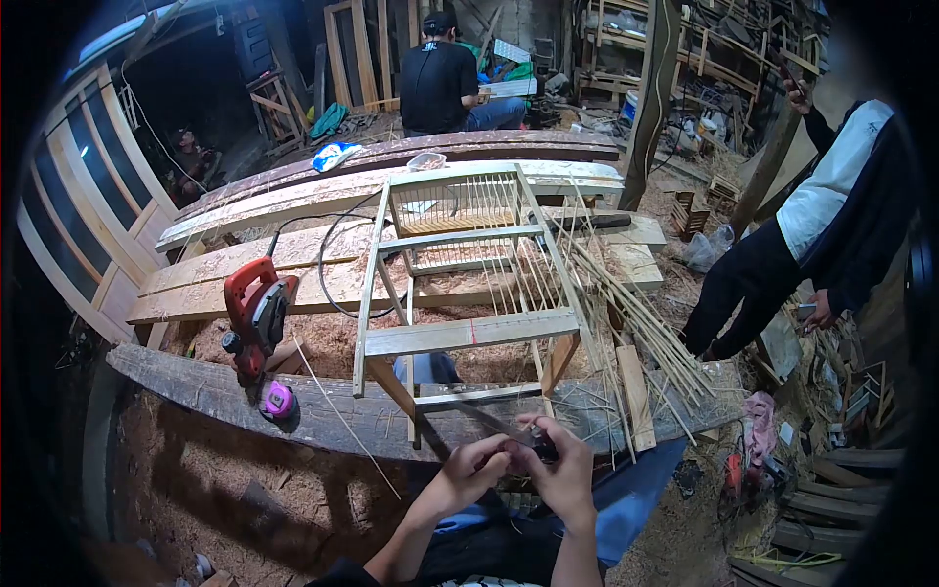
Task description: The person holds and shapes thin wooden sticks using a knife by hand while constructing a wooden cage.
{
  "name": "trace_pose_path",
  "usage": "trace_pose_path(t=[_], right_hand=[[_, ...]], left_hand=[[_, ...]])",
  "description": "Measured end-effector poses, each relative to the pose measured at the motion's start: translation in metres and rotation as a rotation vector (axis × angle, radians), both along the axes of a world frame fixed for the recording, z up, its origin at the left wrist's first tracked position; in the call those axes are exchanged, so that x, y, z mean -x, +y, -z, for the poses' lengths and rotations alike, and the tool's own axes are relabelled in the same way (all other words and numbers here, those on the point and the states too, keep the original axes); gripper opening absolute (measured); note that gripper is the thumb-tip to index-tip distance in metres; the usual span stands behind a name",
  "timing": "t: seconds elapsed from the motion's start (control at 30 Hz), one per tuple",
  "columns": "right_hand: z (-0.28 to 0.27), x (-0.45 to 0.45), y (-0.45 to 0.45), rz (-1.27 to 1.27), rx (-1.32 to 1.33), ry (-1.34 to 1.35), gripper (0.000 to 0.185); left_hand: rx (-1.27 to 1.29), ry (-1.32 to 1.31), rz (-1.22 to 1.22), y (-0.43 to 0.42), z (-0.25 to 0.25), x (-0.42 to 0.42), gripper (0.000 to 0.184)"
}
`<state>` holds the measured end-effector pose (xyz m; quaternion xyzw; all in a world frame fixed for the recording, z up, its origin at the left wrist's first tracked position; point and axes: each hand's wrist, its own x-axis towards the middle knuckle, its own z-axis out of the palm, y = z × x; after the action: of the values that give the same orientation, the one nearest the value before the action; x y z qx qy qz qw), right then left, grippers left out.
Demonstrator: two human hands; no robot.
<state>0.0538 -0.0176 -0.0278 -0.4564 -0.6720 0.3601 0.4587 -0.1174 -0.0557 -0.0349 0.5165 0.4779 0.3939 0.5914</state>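
Both of my hands meet at the lower middle, just in front of the wooden frame (469, 333). My left hand (476, 472) has its fingers curled in, and my right hand (558, 465) is bent toward it with the fingertips close together. Between them is something small and dark that I cannot make out. The frame, with thin upright sticks across its openings, leans over the plank bench (333, 416). Long thin bamboo sticks (650, 323) lie in a loose bundle at its right.
A red electric planer (259, 318) and a pink tape measure (279, 400) lie on the bench at left. Long boards (225, 269) stretch behind. One person (435, 83) sits at the back; another (812, 215) stands at right. A wooden post (650, 108) rises behind the sticks.
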Motion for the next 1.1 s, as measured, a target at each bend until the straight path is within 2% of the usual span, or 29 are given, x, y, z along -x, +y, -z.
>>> trace_pose_path(t=[0.1,0.13,0.2,0.23,0.37,0.43,0.47,0.53,0.57,0.63,0.73,0.8,0.87,0.9,0.97,1.1], right_hand=[[0.009,-0.002,0.0,0.051,0.082,0.059,0.026],[0.007,-0.003,-0.001,0.053,0.082,0.059,0.026],[0.001,-0.005,-0.001,0.149,0.272,0.227,0.023],[-0.001,-0.007,0.002,0.162,0.191,0.215,0.021],[0.003,-0.007,0.003,0.16,0.16,0.195,0.022],[-0.013,-0.002,-0.001,0.136,0.119,-0.009,0.03],[-0.018,-0.002,-0.003,0.128,0.117,-0.007,0.03],[-0.026,-0.002,-0.005,0.16,0.101,-0.338,0.039],[-0.027,-0.001,-0.005,0.157,0.098,-0.34,0.039],[-0.027,0.0,-0.005,0.109,-0.115,-0.333,0.039],[-0.018,0.007,-0.013,0.003,-0.001,-0.341,0.038],[-0.015,0.012,-0.016,-0.048,-0.026,-0.362,0.036],[-0.006,0.017,-0.019,-0.104,-0.155,-0.246,0.038],[-0.009,0.019,-0.019,-0.109,-0.17,-0.25,0.037],[-0.013,0.021,-0.019,-0.119,-0.19,-0.26,0.035],[-0.006,0.022,-0.016,-0.183,-0.177,-0.171,0.038]], left_hand=[[0.103,-0.135,0.018,-0.004,-0.009,-0.002,0.037],[0.103,-0.135,0.02,-0.007,-0.013,-0.004,0.037],[0.058,-0.026,-0.031,-0.014,-0.019,-0.007,0.033],[0.057,-0.025,-0.03,-0.019,-0.013,-0.004,0.033],[0.083,-0.015,-0.028,-0.032,-0.006,0.007,0.03],[0.116,-0.073,-0.07,-0.036,-0.003,0.01,0.032],[0.114,-0.072,-0.078,-0.035,-0.003,0.011,0.032],[0.09,-0.11,-0.176,-0.033,-0.003,0.009,0.034],[0.071,-0.206,-0.187,-0.032,-0.001,0.009,0.036],[0.093,-0.209,-0.208,-0.028,-0.007,0.006,0.035],[0.121,-0.176,-0.209,-0.026,0.003,0.009,0.034],[0.125,-0.142,-0.198,-0.026,0.003,0.01,0.034],[-0.104,-0.118,-0.18,-0.027,-0.011,0.007,0.036],[-0.1,-0.118,-0.183,-0.028,-0.012,0.008,0.036],[-0.248,0.051,-0.209,-0.03,-0.012,0.011,0.038],[-0.312,0.047,-0.297,-0.042,-0.002,0.011,0.037]])
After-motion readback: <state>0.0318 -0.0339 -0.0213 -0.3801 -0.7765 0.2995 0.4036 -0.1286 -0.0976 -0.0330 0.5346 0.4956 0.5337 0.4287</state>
